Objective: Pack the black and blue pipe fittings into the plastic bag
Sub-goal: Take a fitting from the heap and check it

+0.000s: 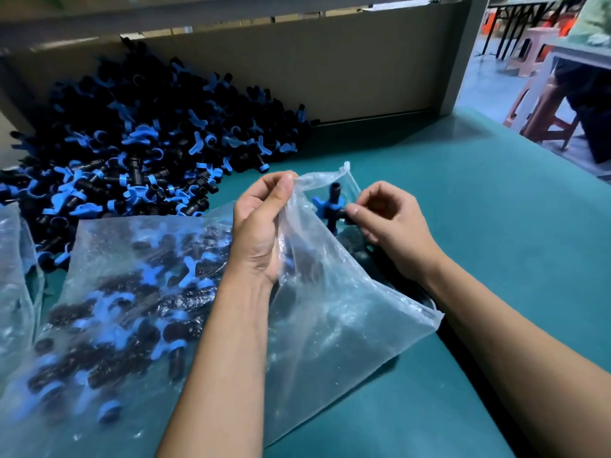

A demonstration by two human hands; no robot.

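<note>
L hand pinches the top edge of the clear plastic bag between thumb and curled fingers, lifting that edge up and away from the table so the mouth gapes toward the R side. R hand grips one black and blue pipe fitting w/ curled fingers, right at the bag mouth; the fitting sits between the two hands, touching or just inside the film, seen partly through it. Can't tell if it has fully crossed the rim.

Key relation: bag mouth opens toward the R hand, bag body runs back and down toward the person, under the L forearm. Fitting's black tube stands roughly upright, blue wings out to the side. So the drop path, as I judge it, goes from R hand leftward and down into the bag. R hand is the nearer one to the fitting; L only holds the opening.

Bag looks nearly empty, maybe a few dark pieces low inside, hard to tell thru the film.

Supply: loose pile of fittings lies beyond and left of the L hand, well apart from the R. A filled bag lies just left of the L forearm on the green table.

Risk, my guess: wings snagging the thin film at the rim.
</note>
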